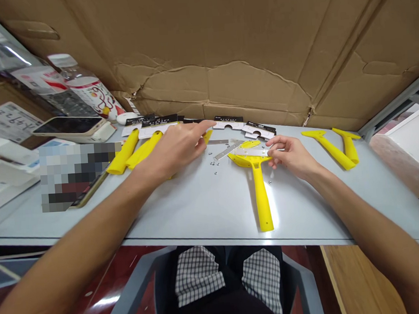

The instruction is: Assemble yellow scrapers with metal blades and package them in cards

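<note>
My right hand [289, 156] pinches the right end of a clear or metallic strip [253, 152], which lies across the head of a yellow scraper handle [262, 196]. My left hand [180, 144] is over the table left of that handle, its index finger stretched out toward the right; a yellow piece [207, 136] shows beside its fingers. Between the hands lie a metal blade [226, 150], another strip [218, 141], a small yellow part [250, 144] and several small screws [212, 163]. Whether my left fingers hold anything is hidden.
Yellow handles [124, 152] lie at left, two more [333, 150] at right. Black-and-white cards [228, 122] line the cardboard [224, 42] at the back. Bottles [88, 91], a white phone [71, 125] and a partly blurred dark device [90, 188] are at far left.
</note>
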